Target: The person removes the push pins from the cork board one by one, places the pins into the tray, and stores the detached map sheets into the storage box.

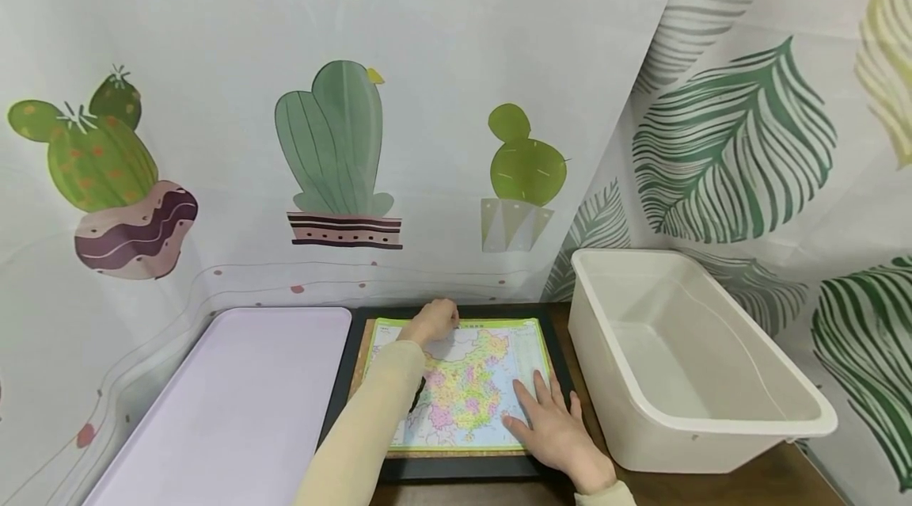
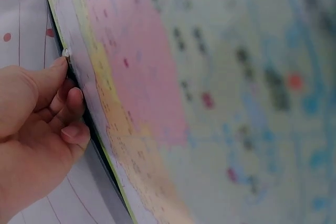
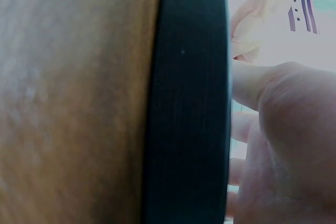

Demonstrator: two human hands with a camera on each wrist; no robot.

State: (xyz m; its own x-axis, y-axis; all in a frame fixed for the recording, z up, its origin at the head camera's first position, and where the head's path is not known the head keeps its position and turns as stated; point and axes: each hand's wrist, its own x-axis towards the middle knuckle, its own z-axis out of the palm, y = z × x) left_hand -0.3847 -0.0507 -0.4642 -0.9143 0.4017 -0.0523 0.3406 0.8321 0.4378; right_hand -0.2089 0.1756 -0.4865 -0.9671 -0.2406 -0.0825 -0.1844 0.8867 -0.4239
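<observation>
A colourful map sheet point(image 1: 463, 387) with a light green border lies on a cork board point(image 1: 359, 355) in a black frame point(image 1: 456, 468). At the map's top edge, my left hand point(image 1: 433, 321) has its fingers curled in. In the left wrist view, the thumb and forefinger of that hand pinch a small shiny pushpin point(image 2: 65, 53) against the map's margin; its point is hidden. My right hand point(image 1: 559, 427) rests with spread fingers on the lower right corner of the map, its palm over the frame. The black frame side point(image 3: 186, 103) fills the middle of the right wrist view.
A deep white plastic bin point(image 1: 627, 363) stands right of the board. To the left lies a pale lilac tray point(image 1: 235, 403). All of it is on a dark brown wooden table point(image 1: 470, 495), and a printed curtain point(image 1: 442, 173) with cacti and leaves hangs close behind.
</observation>
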